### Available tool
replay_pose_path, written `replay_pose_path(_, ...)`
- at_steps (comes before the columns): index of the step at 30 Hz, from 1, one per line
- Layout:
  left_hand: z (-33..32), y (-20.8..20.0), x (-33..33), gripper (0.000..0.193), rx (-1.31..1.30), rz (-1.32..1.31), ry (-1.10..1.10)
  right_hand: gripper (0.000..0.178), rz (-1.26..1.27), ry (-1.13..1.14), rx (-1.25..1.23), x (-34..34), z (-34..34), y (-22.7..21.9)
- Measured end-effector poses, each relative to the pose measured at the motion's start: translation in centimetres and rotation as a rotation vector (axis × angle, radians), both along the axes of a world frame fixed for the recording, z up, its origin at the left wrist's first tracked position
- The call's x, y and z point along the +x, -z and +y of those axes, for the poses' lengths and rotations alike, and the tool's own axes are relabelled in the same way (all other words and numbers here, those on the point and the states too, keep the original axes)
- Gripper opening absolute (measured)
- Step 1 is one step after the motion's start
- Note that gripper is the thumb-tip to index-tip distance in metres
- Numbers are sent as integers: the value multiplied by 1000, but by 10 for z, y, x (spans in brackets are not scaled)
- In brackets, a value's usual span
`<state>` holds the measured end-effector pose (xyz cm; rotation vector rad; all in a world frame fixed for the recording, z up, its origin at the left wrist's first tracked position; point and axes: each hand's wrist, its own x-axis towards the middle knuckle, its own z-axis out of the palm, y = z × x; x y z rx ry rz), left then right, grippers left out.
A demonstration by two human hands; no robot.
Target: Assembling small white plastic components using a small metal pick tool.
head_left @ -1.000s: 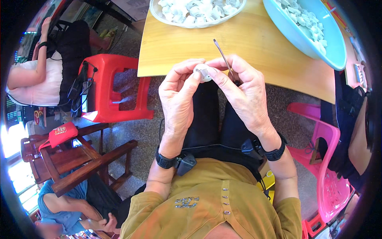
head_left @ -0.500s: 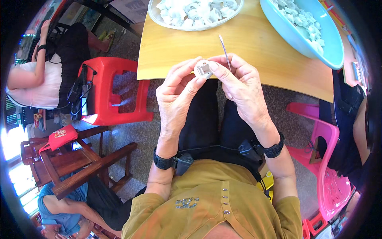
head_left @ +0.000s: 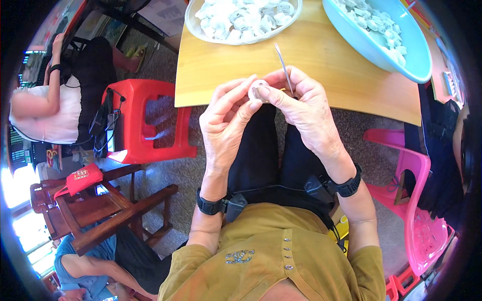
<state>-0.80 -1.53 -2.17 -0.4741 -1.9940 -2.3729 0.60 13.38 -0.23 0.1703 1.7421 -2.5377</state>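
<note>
Pinched in the fingertips of my left hand (head_left: 223, 128) is a small round white plastic part (head_left: 252, 92), held just past the table's near edge. The thumb of my right hand (head_left: 307, 113) presses over its face and hides much of it. My right hand also keeps a slim metal rod (head_left: 284, 66) with a flattened tip, like a screwdriver shaft, tucked between its fingers. The rod points up and away from me, and its lower end is hidden in the hand. Both hands are closed, and they meet at the white part.
On the wooden table (head_left: 216, 72) stand a clear bowl (head_left: 211, 38) of white plastic pieces and a light-blue basin (head_left: 414, 62) of similar ones. A red stool (head_left: 131, 120) and wooden chair (head_left: 108, 213) are at left, a pink chair (head_left: 419, 220) at right. Other people sit on both sides.
The white part has turned a little, and my right thumb now covers the opening that showed in its face. The rod stays in my right hand. The whole view has shifted slightly.
</note>
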Motion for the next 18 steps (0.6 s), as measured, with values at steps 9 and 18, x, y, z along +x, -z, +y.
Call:
replay_pose_path(9,1,0,-1,39,39,-72,46,15,150,159,230,0,-8,8)
replay_pose_path(18,-10,2,-34,39,1,-123,38,22,145,85,661,-5,8,1)
